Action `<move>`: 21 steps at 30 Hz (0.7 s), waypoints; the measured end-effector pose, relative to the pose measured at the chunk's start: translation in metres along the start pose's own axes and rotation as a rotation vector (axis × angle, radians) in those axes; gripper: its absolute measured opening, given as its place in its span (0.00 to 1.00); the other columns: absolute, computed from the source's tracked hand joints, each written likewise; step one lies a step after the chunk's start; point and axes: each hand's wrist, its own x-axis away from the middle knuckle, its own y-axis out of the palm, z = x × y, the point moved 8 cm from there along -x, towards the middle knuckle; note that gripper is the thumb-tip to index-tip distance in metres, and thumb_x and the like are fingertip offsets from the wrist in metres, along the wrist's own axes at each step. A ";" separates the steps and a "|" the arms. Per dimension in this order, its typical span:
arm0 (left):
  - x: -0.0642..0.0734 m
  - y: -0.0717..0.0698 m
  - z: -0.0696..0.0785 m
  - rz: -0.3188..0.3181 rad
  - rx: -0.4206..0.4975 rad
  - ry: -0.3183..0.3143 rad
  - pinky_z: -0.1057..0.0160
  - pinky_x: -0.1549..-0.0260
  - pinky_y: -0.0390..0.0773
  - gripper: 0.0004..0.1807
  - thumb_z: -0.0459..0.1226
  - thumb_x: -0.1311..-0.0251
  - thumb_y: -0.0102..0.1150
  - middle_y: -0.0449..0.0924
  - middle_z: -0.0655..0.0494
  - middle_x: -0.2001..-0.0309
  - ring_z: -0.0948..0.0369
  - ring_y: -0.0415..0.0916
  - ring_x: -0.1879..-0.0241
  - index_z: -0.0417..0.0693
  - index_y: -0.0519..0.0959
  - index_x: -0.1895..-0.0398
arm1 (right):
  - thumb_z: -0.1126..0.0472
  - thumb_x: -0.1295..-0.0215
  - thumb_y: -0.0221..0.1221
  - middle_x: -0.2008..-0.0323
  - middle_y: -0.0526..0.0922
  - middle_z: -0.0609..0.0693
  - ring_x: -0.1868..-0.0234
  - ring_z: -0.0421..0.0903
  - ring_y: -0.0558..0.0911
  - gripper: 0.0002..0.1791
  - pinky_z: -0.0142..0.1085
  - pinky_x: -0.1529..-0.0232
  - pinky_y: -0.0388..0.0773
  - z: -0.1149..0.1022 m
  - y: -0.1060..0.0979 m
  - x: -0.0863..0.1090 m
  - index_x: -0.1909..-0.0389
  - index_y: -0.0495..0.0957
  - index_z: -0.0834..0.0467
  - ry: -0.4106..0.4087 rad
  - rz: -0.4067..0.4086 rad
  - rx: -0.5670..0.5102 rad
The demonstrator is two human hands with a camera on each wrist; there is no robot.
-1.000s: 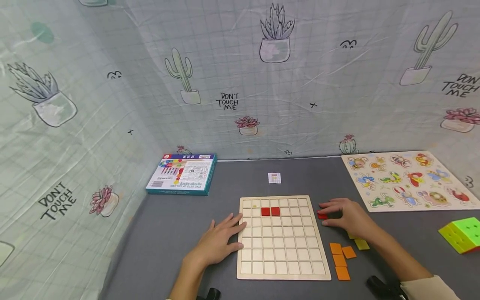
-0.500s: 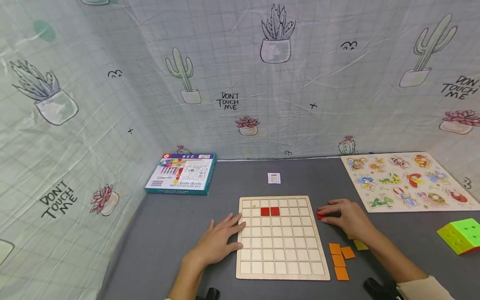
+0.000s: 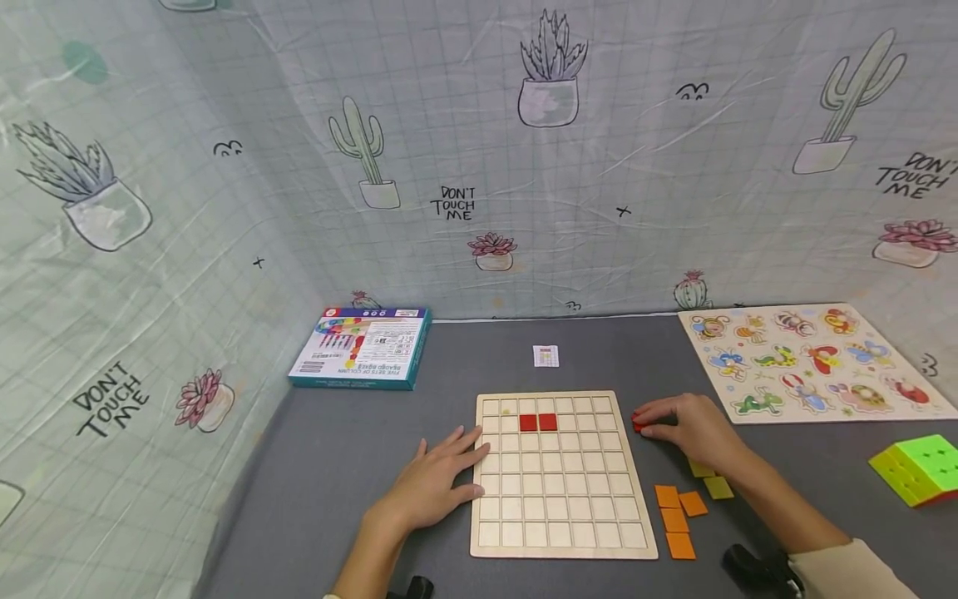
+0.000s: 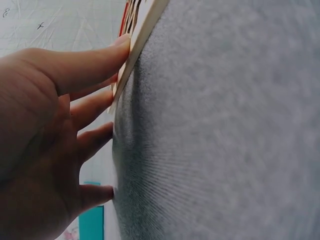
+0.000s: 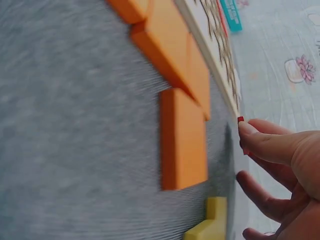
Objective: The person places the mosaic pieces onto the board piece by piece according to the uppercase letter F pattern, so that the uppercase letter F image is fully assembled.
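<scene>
A wooden grid board (image 3: 554, 474) lies on the grey table, with two red square tiles (image 3: 528, 423) side by side in its second row. My left hand (image 3: 430, 482) rests at the board's left edge, fingers spread; in the left wrist view its thumb and fingertips touch the rim. Just right of the board, my right hand (image 3: 696, 428) pinches a red tile (image 5: 242, 120) between thumb and fingers. Below that hand are several orange tiles (image 3: 675, 520) and yellow tiles (image 3: 718, 487), the latter partly covered by the hand.
Behind the board lies a small printed card (image 3: 545, 356). At the back left is a flat boxed set (image 3: 359, 349). An insect puzzle board (image 3: 816, 358) lies at the back right, with a yellow-green puzzle cube (image 3: 916, 470) nearer. A patterned cloth (image 3: 419, 108) hangs behind.
The right thumb and fingers have closed on the red tile beside the board, and the tile now appears slightly raised and tilted. My left hand stays on the board's edge.
</scene>
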 end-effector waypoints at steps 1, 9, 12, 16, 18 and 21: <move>0.000 0.000 0.000 0.000 -0.002 0.002 0.23 0.29 0.48 0.33 0.48 0.32 0.63 0.57 0.58 0.19 0.48 0.52 0.18 0.58 0.69 0.25 | 0.63 0.41 0.71 0.55 0.92 0.51 0.49 0.58 0.88 0.08 0.55 0.48 0.83 -0.001 -0.001 -0.001 0.61 0.92 0.52 0.000 0.005 0.005; 0.001 -0.001 0.001 -0.014 -0.036 0.034 0.22 0.29 0.49 0.33 0.49 0.30 0.60 0.57 0.56 0.18 0.47 0.52 0.18 0.57 0.67 0.23 | 0.65 0.39 0.69 0.51 0.90 0.55 0.46 0.59 0.86 0.09 0.52 0.48 0.83 -0.028 0.001 -0.013 0.58 0.91 0.56 -0.025 0.022 -0.081; 0.000 -0.001 0.000 -0.026 -0.073 0.041 0.23 0.30 0.51 0.33 0.50 0.30 0.59 0.56 0.57 0.18 0.48 0.52 0.18 0.57 0.66 0.23 | 0.65 0.40 0.70 0.50 0.89 0.56 0.47 0.58 0.87 0.09 0.46 0.51 0.86 -0.039 0.008 -0.018 0.58 0.91 0.57 -0.035 0.034 -0.120; -0.002 -0.001 0.001 -0.037 -0.101 0.044 0.23 0.30 0.54 0.34 0.51 0.31 0.60 0.56 0.58 0.18 0.49 0.52 0.18 0.57 0.67 0.23 | 0.64 0.41 0.71 0.53 0.90 0.54 0.52 0.54 0.88 0.09 0.32 0.57 0.86 -0.052 0.019 -0.025 0.59 0.91 0.57 -0.049 0.032 -0.161; -0.002 -0.001 0.001 -0.038 -0.105 0.040 0.23 0.30 0.54 0.34 0.51 0.31 0.61 0.56 0.58 0.18 0.49 0.53 0.18 0.57 0.68 0.24 | 0.63 0.41 0.71 0.55 0.91 0.53 0.53 0.53 0.88 0.08 0.28 0.59 0.84 -0.058 0.024 -0.029 0.60 0.92 0.57 -0.054 0.031 -0.180; -0.002 -0.001 0.001 -0.035 -0.080 0.040 0.23 0.30 0.54 0.34 0.50 0.32 0.62 0.56 0.58 0.18 0.49 0.52 0.18 0.55 0.68 0.24 | 0.62 0.42 0.72 0.56 0.91 0.53 0.54 0.53 0.88 0.08 0.27 0.61 0.83 -0.065 0.029 -0.033 0.61 0.92 0.57 -0.052 0.033 -0.201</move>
